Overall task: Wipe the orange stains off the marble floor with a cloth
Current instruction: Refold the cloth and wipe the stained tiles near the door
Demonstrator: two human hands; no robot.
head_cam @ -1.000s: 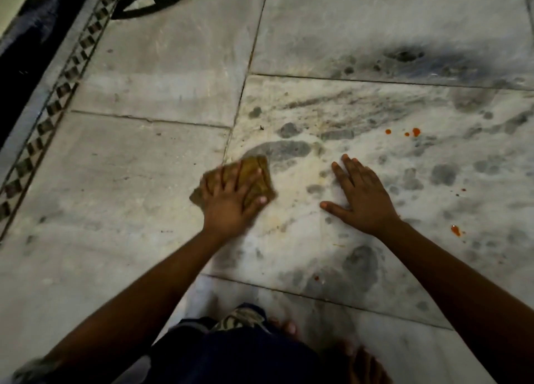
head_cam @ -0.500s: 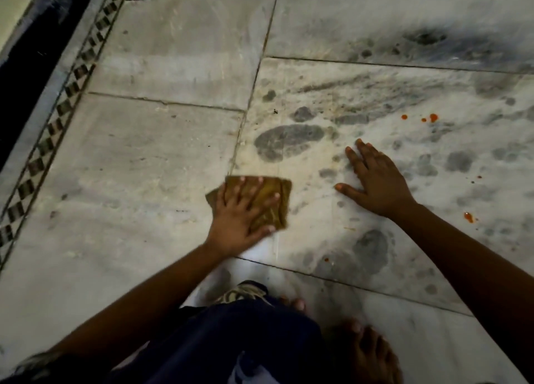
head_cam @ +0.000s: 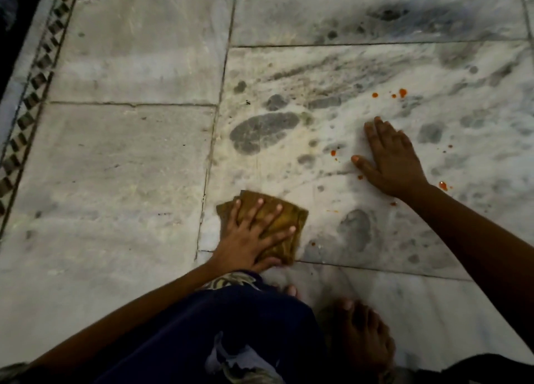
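Observation:
My left hand (head_cam: 251, 236) presses flat, fingers spread, on a folded brown cloth (head_cam: 284, 224) lying on the marble floor (head_cam: 130, 166) close to my knees. My right hand (head_cam: 390, 158) rests flat on the floor farther right, fingers straight. Orange stains dot the veined slab: a cluster (head_cam: 401, 92) beyond my right hand, a drop (head_cam: 333, 153) left of its thumb, another drop (head_cam: 442, 185) by the right wrist, and small specks (head_cam: 313, 243) just right of the cloth.
A patterned mosaic border (head_cam: 31, 94) and a dark strip run along the left edge. My bare foot (head_cam: 358, 334) and my knee in dark blue fabric (head_cam: 231, 326) are just below the cloth. Grey marble veining covers the right slab.
My left hand has dragged the cloth toward me, from beside the large grey patch down to the slab's near edge. The right hand stays planted; stains near its thumb now show.

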